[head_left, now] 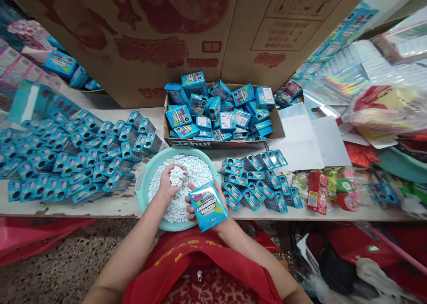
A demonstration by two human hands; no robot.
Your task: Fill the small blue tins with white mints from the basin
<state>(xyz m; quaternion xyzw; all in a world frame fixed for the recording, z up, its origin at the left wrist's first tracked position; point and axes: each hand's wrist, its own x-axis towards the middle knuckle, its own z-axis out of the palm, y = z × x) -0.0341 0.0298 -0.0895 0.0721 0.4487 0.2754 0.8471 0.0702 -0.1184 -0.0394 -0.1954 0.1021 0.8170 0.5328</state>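
Note:
In the head view a mint-green basin full of small white candies stands at the table's front edge. My left hand is in the basin, fingers curled around a heap of these candies. Over the basin's right side, my right hand grips a blue candy box, its printed front facing up. Right of the basin, several blue boxes stand with round holes showing in their tops. Many similar boxes stand in rows to the left.
Behind the basin, a low carton holds a pile of blue boxes. A large cardboard box rises at the back. Papers and bagged sweets lie on the right. A pink-red item sits below the table at left.

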